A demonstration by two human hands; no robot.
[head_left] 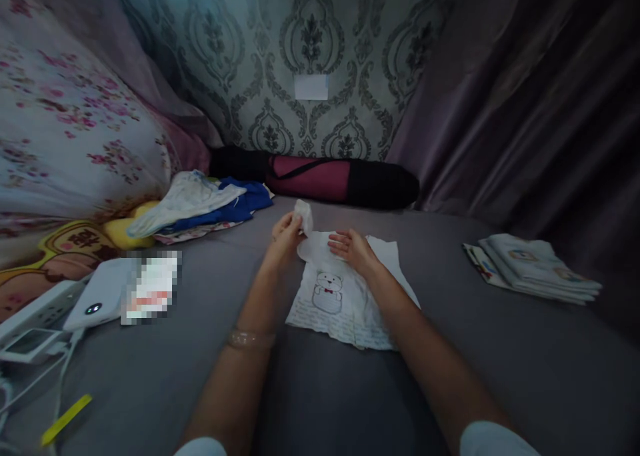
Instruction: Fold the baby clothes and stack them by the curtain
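A small white shirt [327,316] with a printed bear and lines of lettering lies spread on the grey sheet in front of me. My left hand [287,232] pinches a crumpled white corner of it, raised off the bed at the upper left. Over the shirt's upper part, my right hand [354,248] has its fingers stretched out to the left, holding nothing. Whether those fingers touch the cloth I cannot tell. My right forearm hides part of the shirt's right side.
Folded clothes [537,269] are stacked at the right. At the back left lies a loose pile of clothes [215,206]. A black and maroon long bag [320,177] lies along the wall. A white power bank [103,293], a power strip [43,306] and cables are at the left.
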